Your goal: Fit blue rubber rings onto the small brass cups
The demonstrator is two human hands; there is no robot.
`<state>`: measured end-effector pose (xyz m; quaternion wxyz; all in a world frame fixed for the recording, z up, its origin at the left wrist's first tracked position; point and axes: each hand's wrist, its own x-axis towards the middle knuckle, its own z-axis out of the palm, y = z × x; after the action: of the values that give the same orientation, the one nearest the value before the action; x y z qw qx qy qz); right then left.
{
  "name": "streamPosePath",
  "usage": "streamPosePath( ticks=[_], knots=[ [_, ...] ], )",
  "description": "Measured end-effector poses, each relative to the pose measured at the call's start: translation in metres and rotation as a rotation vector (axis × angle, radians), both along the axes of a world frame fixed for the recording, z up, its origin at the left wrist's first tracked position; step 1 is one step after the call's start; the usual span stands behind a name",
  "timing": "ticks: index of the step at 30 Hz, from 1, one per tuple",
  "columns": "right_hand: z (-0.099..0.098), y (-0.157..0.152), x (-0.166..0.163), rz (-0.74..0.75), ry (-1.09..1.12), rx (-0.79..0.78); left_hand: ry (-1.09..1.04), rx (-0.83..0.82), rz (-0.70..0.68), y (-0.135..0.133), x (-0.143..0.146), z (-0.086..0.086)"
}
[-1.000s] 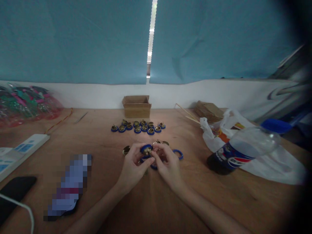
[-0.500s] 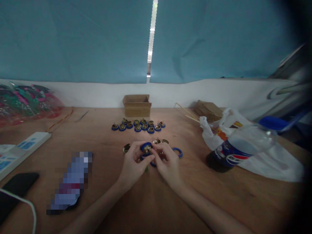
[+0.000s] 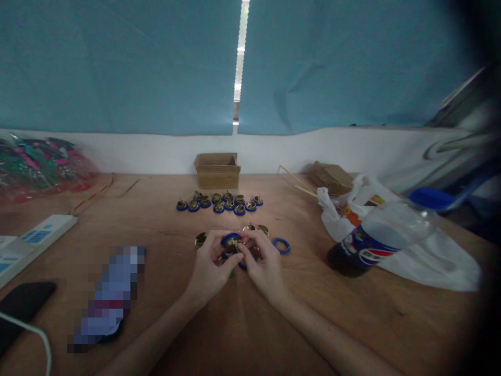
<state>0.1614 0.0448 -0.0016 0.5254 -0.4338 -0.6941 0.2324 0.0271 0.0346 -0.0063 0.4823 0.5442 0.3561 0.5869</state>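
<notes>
- Your left hand (image 3: 209, 263) is curled, thumb and fingertips pinched on a blue ring (image 3: 230, 242) with a brass part sitting in it.
- Your right hand (image 3: 266, 266) is curled too, and its fingertips meet the left's on the same ring. Whether they grip the ring or the brass part cannot be told.
- The ring is held just above the counter (image 3: 242, 326), at mid-width and between your two hands. Take it as the centre of the dial, with 12 pointing away from you.
- A loose ring (image 3: 282, 245), also blue, lies flat on the counter at 3 o'clock, just beside your right hand.
- One brass cap (image 3: 200, 240) lies at 9 o'clock, near your left thumb. Two more caps (image 3: 262, 228) lie at 1 o'clock, close to your fingertips.
- More blue and brass bits lie under your hands, mostly hidden.
- At 12 o'clock, a row (image 3: 219, 202) of blue rings with brass tops runs across the counter, well apart from your hands.
- Past the row, a small open box (image 3: 217, 169) stands against the white wall.
- At 3 o'clock, farther out, a bottle (image 3: 379, 235) lies on its side on a white bag (image 3: 438, 261).
- At 9 o'clock, far out, lies a power strip (image 3: 37, 237). A dark phone (image 3: 23, 303) lies at 8 o'clock.
</notes>
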Motion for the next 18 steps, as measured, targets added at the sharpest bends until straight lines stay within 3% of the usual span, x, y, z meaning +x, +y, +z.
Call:
streamPosePath(
  ticks=[11, 18],
  knots=[
    [-0.0065, 0.0006, 0.0013, 0.032, -0.002, -0.053, 0.132, 0.030, -0.019, -0.0048, -0.0025, 0.0014],
    [-0.0011, 0.0014, 0.0040, 0.133, 0.009, -0.099, 0.240, 0.095, 0.012, -0.0052, -0.0049, 0.0079]
  ],
)
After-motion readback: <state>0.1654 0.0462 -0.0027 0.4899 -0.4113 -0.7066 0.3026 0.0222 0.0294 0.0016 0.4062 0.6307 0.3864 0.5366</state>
